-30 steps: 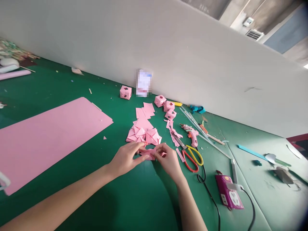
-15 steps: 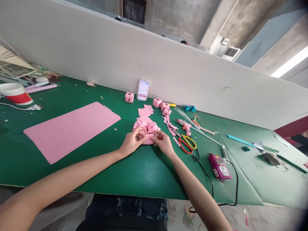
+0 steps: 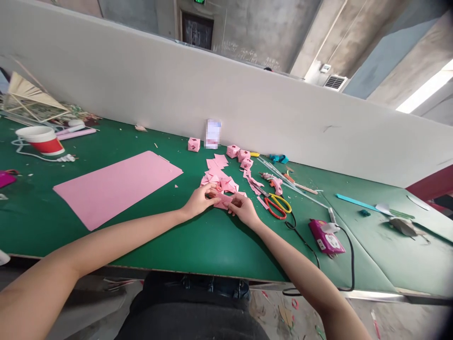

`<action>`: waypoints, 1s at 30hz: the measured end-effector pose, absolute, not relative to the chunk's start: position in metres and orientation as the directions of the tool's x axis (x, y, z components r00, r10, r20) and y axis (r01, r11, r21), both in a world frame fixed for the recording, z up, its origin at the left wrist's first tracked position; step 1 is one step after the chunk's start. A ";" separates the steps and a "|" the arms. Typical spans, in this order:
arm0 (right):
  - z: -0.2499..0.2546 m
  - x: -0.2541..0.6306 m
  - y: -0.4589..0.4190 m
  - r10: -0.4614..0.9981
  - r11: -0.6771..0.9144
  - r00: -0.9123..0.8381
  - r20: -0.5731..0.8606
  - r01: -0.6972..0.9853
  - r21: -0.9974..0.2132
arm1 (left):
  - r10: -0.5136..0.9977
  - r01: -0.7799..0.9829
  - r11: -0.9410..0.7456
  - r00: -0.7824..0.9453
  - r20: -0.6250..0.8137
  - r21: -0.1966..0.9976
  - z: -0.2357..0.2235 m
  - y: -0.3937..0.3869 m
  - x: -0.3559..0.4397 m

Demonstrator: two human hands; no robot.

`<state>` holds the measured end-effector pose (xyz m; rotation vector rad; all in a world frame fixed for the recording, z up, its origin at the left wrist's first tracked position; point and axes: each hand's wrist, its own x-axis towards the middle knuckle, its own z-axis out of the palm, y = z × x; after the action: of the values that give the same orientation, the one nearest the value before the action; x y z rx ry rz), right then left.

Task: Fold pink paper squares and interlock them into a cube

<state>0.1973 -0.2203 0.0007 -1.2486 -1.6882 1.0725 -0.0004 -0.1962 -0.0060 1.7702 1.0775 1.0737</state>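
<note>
Between my two hands is a small piece of pink paper (image 3: 222, 202), close above the green table. My left hand (image 3: 201, 200) pinches its left side with thumb and fingers. At the right side, the fingers of my right hand (image 3: 243, 208) are closed on the same piece. Just behind it lies a heap of folded pink paper pieces (image 3: 226, 183), partly covered by my left fingers. Flat pink paper squares (image 3: 217, 162) are spread beyond the heap. Several pink paper cubes with dark diamond openings, one of them a lone cube (image 3: 194, 144), stand near the partition.
Scissors (image 3: 278, 206) with red and yellow handles, a pink glue gun (image 3: 273, 183) and a corded magenta power strip (image 3: 326, 237) lie to the right. A large pink sheet (image 3: 120, 189) and a paper cup (image 3: 41, 140) are left. A phone (image 3: 213, 133) leans on the white partition (image 3: 141, 85).
The view has shifted slightly, so the table things appear a little further right. Both hands still hold the pink paper piece, which now looks tilted between the fingers.
</note>
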 end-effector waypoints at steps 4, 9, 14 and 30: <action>0.023 0.211 -0.223 0.912 0.410 -0.285 0.294 0.621 -0.668 | 0.922 0.242 -0.331 0.290 0.257 0.912 -0.005 -0.196 0.000; 0.050 0.248 -0.225 0.923 0.264 -0.095 0.374 0.862 -0.432 | 0.908 0.277 -0.366 0.313 0.277 0.888 -0.002 -0.199 -0.002; 0.031 0.255 -0.217 0.945 0.190 -0.077 0.319 0.921 -0.340 | 0.902 0.293 -0.392 0.306 0.303 0.872 -0.003 -0.199 -0.003; -0.002 0.257 -0.204 0.963 0.201 -0.131 0.236 0.931 -0.304 | 0.932 0.303 -0.355 0.186 0.311 0.884 -0.009 -0.195 -0.001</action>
<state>0.2569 -0.2036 -0.0024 -1.7707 -2.1085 0.1155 -0.0007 -0.1953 -0.0093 1.7829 1.1654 1.1748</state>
